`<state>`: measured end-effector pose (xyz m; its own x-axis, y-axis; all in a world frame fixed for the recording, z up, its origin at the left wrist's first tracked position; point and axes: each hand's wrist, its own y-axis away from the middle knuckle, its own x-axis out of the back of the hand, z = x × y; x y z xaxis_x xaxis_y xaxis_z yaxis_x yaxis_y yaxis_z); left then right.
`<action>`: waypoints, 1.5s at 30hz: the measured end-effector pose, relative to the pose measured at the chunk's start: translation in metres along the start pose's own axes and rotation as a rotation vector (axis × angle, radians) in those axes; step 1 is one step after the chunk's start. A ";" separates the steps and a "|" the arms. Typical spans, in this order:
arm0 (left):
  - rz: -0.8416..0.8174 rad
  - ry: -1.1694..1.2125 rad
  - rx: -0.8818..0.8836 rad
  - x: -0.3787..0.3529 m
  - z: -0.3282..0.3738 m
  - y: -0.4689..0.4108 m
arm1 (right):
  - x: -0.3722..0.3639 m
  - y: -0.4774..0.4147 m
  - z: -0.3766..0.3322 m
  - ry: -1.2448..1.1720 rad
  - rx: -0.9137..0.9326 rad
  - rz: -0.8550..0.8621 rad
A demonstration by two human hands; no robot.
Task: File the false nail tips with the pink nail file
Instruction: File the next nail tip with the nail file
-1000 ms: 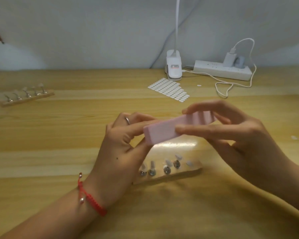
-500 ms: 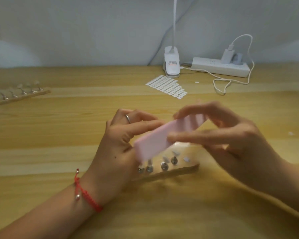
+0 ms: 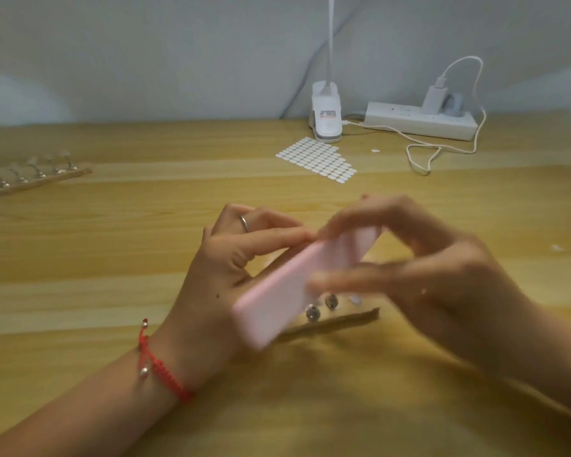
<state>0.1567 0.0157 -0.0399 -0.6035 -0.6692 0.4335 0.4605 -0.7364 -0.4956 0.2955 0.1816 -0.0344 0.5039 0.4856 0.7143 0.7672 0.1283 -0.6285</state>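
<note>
The pink nail file [image 3: 287,291], a thick block, is blurred and slopes down to the left at the table's centre. My right hand [image 3: 442,285] grips its upper right end between thumb and fingers. My left hand [image 3: 218,278] has curled fingers, and its index finger reaches to the file's top edge. It seems to pinch a false nail tip against the file, which hides that tip. Under the file lies a wooden holder [image 3: 343,319] with false nail tips on metal stands [image 3: 312,313].
A second wooden holder with stands [image 3: 37,179] lies far left. A sheet of white adhesive dots [image 3: 317,159] lies at the back centre. Behind it are a white lamp clip [image 3: 326,117], a power strip [image 3: 419,122] and a looped white cable [image 3: 422,159].
The file has swung from nearly level to a steep down-left slope and slid toward me. My right hand moved with it. My left hand stayed in place.
</note>
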 end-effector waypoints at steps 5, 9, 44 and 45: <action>0.030 0.049 0.029 0.001 -0.004 0.002 | 0.008 -0.002 0.005 -0.019 -0.075 0.013; -0.040 0.059 0.020 0.001 -0.002 0.001 | -0.004 -0.004 -0.004 -0.016 0.009 0.006; -0.248 0.649 0.447 0.006 0.008 -0.004 | 0.014 -0.010 -0.004 0.323 0.125 0.060; -0.248 0.648 0.442 0.005 0.009 -0.004 | 0.017 -0.011 -0.002 0.339 0.090 0.087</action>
<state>0.1572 0.0143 -0.0289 -0.9150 -0.3918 -0.0963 0.3970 -0.9169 -0.0416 0.2964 0.1864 -0.0146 0.6805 0.1854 0.7089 0.6852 0.1818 -0.7053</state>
